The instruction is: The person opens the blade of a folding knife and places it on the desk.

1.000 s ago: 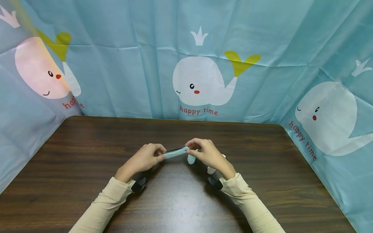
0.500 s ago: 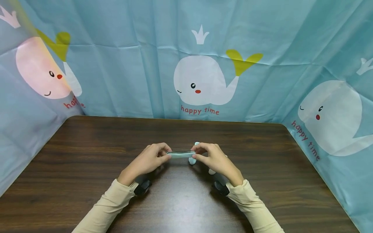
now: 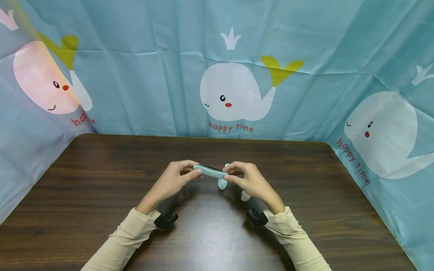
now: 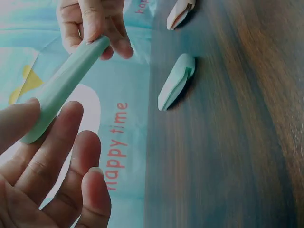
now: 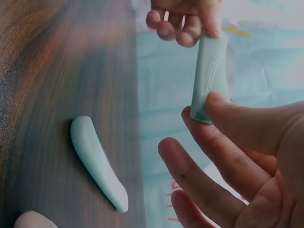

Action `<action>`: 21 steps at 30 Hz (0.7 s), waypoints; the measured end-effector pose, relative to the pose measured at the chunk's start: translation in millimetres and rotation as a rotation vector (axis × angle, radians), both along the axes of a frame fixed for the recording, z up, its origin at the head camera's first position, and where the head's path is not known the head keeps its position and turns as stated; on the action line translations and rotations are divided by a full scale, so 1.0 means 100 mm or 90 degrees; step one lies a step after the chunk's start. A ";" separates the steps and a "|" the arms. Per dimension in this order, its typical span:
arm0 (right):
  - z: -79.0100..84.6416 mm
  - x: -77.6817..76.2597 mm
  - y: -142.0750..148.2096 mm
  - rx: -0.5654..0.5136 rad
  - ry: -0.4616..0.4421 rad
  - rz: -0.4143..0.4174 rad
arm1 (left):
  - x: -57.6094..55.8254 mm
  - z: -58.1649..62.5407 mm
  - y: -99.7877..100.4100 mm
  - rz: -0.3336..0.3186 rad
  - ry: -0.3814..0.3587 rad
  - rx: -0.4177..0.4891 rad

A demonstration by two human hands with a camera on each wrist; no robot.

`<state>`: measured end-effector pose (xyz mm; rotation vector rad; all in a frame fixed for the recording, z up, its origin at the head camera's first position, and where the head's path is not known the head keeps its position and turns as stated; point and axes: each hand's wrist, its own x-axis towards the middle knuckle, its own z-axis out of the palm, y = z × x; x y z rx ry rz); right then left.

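While pinching a slim mint-green piece point(image 3: 210, 172) above the middle of the table point(image 3: 101, 226), gripping one end between thumb and fingers of the left hand point(image 3: 170, 180) and the other likewise with the right hand point(image 3: 251, 180); holding it clear of the table, slanted, right end lower in the head view. Looking down on dark brown wood grain, glossy with pale glare toward the table's near middle, rounded at its far corners. Noting, on the table right of its middle, a matching green piece point(image 3: 222, 184) and a partly hidden pinkish-white piece point(image 3: 245, 196). Facing, behind the table and along both its sides, a creased light-blue curtain point(image 3: 135, 82) printed with white whales point(image 3: 234, 86), yellow tails point(image 3: 281, 71), white crowns point(image 3: 231, 40) and red "happy time" lettering point(image 3: 231, 127).
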<state>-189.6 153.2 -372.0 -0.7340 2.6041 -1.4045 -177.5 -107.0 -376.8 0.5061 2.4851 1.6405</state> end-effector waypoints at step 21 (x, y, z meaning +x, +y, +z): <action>0.08 0.06 -0.02 0.005 0.051 0.010 | 0.06 0.06 0.07 -0.016 0.035 -0.044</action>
